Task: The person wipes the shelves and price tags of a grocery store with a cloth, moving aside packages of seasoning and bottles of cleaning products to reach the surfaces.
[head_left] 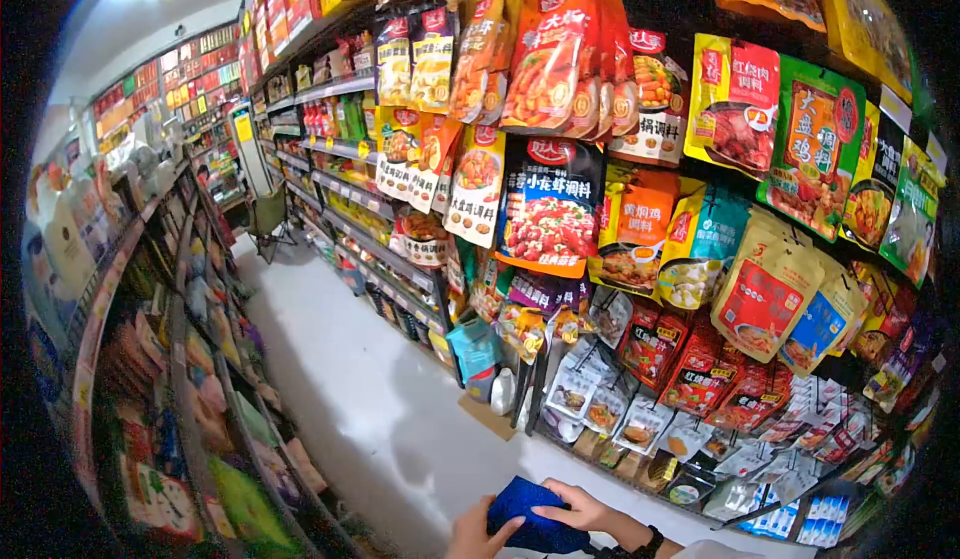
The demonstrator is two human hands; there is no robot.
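A dark blue cloth-like item (530, 515) is held low in the view, above the floor. My left hand (482, 533) grips its left side, the thumb lying over the near face. From the right, my right hand (583, 512) has its fingers and thumb on the item's upper right part. A dark band is on the right wrist. The undersides of both hands are hidden. Beyond the hands rises a rack of hanging seasoning pouches, among them a dark pouch (549, 204) and a red and yellow one (733, 107).
Shelves with many packets (215, 359) line the left side. A pale aisle floor (350, 389) runs to the back, where a chair (268, 221) stands. A teal bag (474, 349) and a white bottle (503, 391) sit at the foot of the right rack.
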